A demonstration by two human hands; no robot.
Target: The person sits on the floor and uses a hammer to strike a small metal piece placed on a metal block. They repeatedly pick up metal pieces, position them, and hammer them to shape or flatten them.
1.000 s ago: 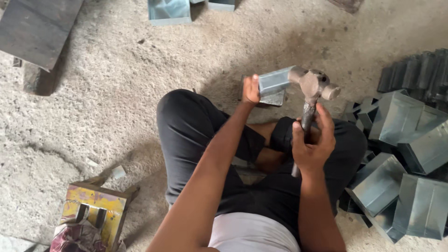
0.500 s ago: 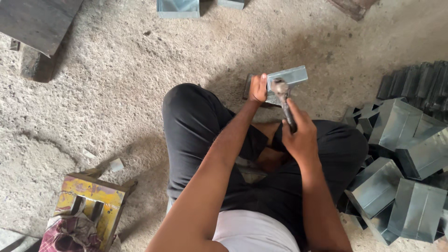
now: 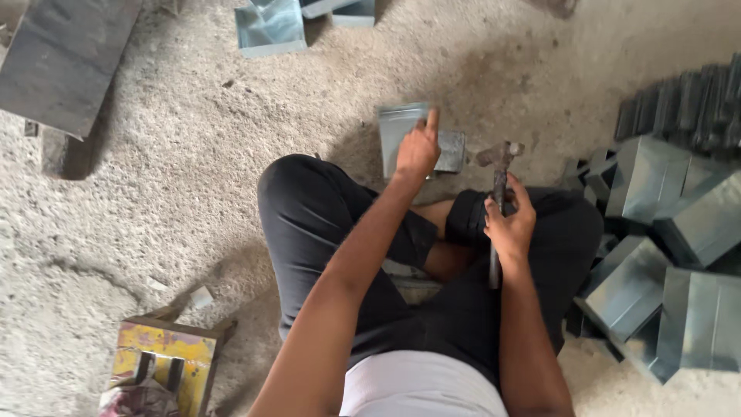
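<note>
I sit cross-legged on a rough concrete floor. My left hand rests on a folded grey sheet-metal piece that lies on a small metal block in front of my knees, fingers pressing its right edge. My right hand grips the handle of a hammer, held upright, its head raised just right of the metal piece and apart from it.
A heap of similar folded metal boxes lies at my right, with stacked flat pieces behind. More metal pieces lie ahead. A large grey sheet is at the far left. A yellow wooden stool stands at my left.
The hammer head came down on the metal piece, then lifted away to the right. My left hand turned the piece, which now lies rotated with its long side pointing away from me.
</note>
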